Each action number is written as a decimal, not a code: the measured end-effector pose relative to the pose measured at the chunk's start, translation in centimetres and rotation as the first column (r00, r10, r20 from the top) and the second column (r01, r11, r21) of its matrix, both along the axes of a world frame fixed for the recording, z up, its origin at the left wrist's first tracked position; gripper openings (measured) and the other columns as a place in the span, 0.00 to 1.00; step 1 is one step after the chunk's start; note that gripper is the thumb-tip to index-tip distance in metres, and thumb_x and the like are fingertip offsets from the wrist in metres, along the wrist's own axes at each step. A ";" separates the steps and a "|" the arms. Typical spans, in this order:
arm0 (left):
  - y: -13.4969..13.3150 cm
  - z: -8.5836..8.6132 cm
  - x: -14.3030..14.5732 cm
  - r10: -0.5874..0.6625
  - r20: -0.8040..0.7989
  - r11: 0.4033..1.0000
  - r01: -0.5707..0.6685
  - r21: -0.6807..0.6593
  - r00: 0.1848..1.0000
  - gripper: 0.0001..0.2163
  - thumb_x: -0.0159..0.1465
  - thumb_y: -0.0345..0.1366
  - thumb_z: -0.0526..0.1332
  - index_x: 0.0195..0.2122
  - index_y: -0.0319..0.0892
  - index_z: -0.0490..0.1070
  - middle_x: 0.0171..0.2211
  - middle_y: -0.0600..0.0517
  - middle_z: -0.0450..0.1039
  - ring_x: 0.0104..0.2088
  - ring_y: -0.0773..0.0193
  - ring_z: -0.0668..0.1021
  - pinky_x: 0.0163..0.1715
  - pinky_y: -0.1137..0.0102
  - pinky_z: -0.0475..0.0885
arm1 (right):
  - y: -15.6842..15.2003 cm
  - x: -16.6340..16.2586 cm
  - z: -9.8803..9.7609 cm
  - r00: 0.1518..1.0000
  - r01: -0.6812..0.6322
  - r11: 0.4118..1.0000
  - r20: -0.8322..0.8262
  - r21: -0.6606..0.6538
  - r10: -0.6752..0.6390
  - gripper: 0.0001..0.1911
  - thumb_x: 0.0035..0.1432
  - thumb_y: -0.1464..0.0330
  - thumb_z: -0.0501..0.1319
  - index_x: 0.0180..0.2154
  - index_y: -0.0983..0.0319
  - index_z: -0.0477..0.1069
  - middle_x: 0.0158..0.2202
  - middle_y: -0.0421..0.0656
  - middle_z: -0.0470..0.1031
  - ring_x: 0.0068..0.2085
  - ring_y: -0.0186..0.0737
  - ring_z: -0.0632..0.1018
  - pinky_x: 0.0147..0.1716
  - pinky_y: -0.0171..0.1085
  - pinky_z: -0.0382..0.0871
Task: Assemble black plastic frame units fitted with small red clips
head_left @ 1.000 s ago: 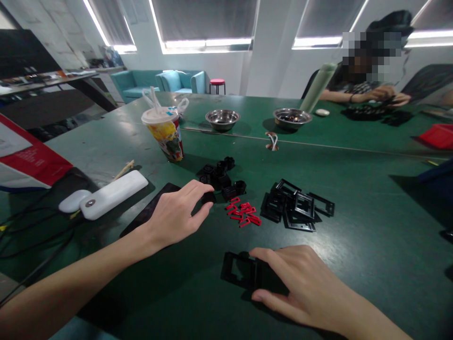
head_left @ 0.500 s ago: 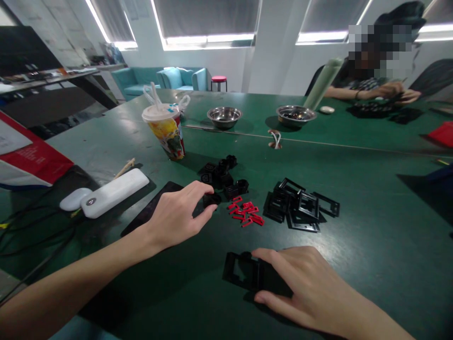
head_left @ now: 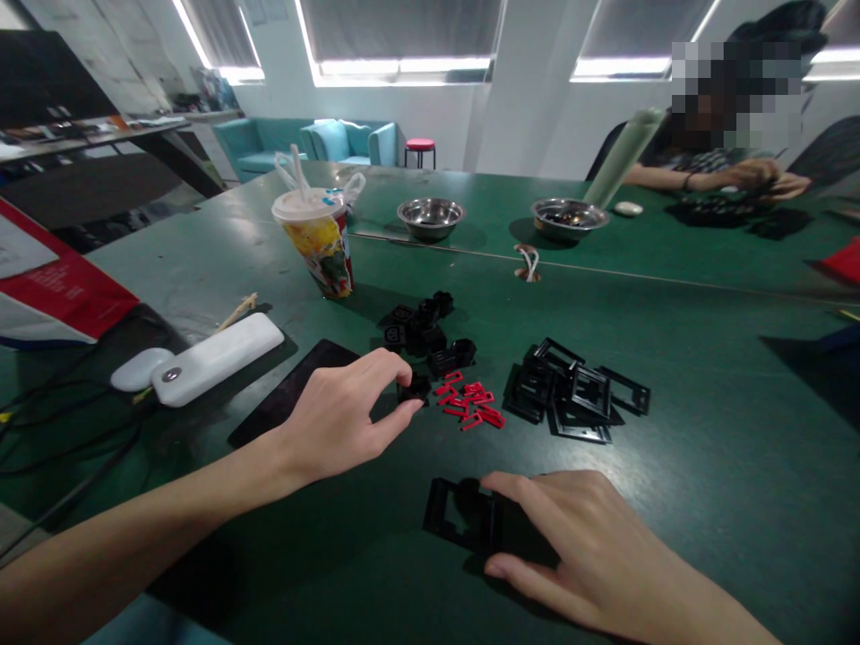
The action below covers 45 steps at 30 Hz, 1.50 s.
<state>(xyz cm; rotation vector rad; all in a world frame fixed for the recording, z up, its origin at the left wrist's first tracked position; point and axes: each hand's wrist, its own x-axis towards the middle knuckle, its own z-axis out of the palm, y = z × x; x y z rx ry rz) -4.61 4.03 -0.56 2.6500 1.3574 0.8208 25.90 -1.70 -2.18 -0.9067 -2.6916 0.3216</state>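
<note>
Between the thumb and fingers of my left hand (head_left: 349,403) is a small black plastic part (head_left: 415,389), partly hidden by the fingertips. Just right of it lies a loose heap of small red plastic clips (head_left: 470,400). Behind sits a cluster of black plastic parts (head_left: 423,324). My right hand (head_left: 571,537) grips the right end of a black rectangular plastic frame (head_left: 438,511) near the front of the table, thumb on the near side and fingers on the far side. Several similar black frames (head_left: 583,394) are piled beyond my right hand.
On the green table (head_left: 705,502) are a dark flat slab (head_left: 302,381), a white elongated device (head_left: 219,358), a lidded drink cup (head_left: 315,237) and two metal bowls, one left (head_left: 430,218), one right (head_left: 570,219). A person (head_left: 732,170) sits across at right, hands on dark pieces.
My left hand has shifted slightly to the right and nearer, with the small black part between its fingers. My right hand and the frame stay almost still. The view has tilted slightly.
</note>
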 end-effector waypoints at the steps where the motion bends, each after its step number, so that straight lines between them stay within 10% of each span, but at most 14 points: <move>1: 0.0 0.0 0.0 -0.002 -0.005 1.000 0.002 0.001 1.000 0.06 0.72 0.37 0.65 0.44 0.43 0.70 0.39 0.56 0.76 0.27 0.69 0.74 0.27 0.71 0.63 | 0.0 0.0 0.0 1.000 0.001 1.000 -0.003 0.000 -0.001 0.21 0.79 0.49 0.49 0.57 0.58 0.64 0.34 0.38 0.81 0.29 0.43 0.83 0.30 0.41 0.62; 39: 0.1 -0.1 -0.2 -0.163 -0.140 0.981 0.145 -0.128 0.977 0.09 0.68 0.37 0.67 0.46 0.44 0.70 0.38 0.55 0.79 0.30 0.66 0.80 0.27 0.73 0.67 | 0.0 0.3 -0.5 0.999 -0.016 1.000 -0.030 -0.015 0.015 0.23 0.78 0.50 0.52 0.58 0.61 0.66 0.32 0.39 0.81 0.26 0.42 0.78 0.28 0.40 0.54; 45: 0.2 -0.3 -0.3 -0.186 -0.154 0.976 0.165 -0.140 0.970 0.12 0.70 0.37 0.65 0.53 0.42 0.72 0.47 0.50 0.82 0.42 0.60 0.85 0.40 0.69 0.76 | 0.1 0.1 -0.4 0.999 -0.019 1.000 -0.028 -0.013 0.018 0.23 0.78 0.50 0.52 0.56 0.62 0.68 0.30 0.39 0.80 0.25 0.41 0.76 0.27 0.39 0.52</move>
